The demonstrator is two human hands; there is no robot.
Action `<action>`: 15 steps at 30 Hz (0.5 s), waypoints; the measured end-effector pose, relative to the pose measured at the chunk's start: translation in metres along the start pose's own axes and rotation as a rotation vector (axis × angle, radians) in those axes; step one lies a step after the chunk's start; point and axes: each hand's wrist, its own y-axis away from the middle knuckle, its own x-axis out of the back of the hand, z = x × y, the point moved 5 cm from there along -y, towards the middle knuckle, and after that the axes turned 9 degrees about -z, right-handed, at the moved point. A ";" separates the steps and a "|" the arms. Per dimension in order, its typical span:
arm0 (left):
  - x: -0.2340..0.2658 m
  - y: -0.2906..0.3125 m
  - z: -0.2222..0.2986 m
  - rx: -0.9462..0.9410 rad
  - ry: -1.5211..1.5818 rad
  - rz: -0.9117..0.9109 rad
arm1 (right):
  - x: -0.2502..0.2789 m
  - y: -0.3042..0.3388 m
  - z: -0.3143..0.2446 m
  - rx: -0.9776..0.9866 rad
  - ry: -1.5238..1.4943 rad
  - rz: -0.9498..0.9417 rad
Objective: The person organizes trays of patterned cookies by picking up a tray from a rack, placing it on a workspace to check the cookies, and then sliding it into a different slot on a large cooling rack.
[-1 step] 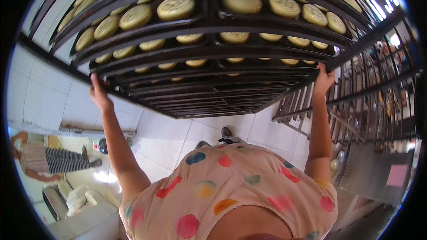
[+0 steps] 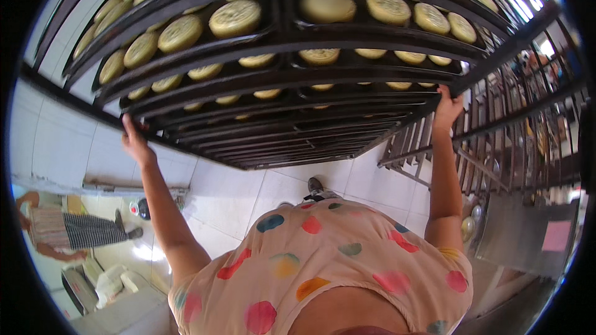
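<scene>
The tall rack (image 2: 510,48) stands directly in front of the person, filling the upper middle of the view. It is dark metal, with side posts and closely stacked horizontal rails. Its upper levels carry dark trays (image 2: 254,38) loaded with round, pale yellow pastries (image 2: 389,8); patterned tops are visible on several.

Left hand (image 2: 135,141): positioned at the left front post. The thumb lies along the post; the fingers are closed around it and partly hidden by the metal.

Right hand (image 2: 448,111): positioned at the right front post. The thumb points upward and the fingers grip the post. Both arms are extended forward, spaced to the width of the frame.

A second rack (image 2: 496,128) stands to the right, near the right forearm. Light tiled floor (image 2: 230,198) lies below. At far left, another person (image 2: 74,223) wears a striped garment, well apart from the tall rack.
</scene>
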 end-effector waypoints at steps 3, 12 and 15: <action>0.000 0.000 0.000 0.011 -0.035 0.049 | -0.009 -0.008 -0.005 0.080 0.011 -0.002; 0.004 0.009 0.009 -0.005 -0.109 0.184 | -0.014 -0.025 0.002 0.147 0.187 -0.043; 0.005 0.009 0.011 0.016 -0.163 0.277 | -0.022 -0.030 0.008 0.216 0.105 -0.012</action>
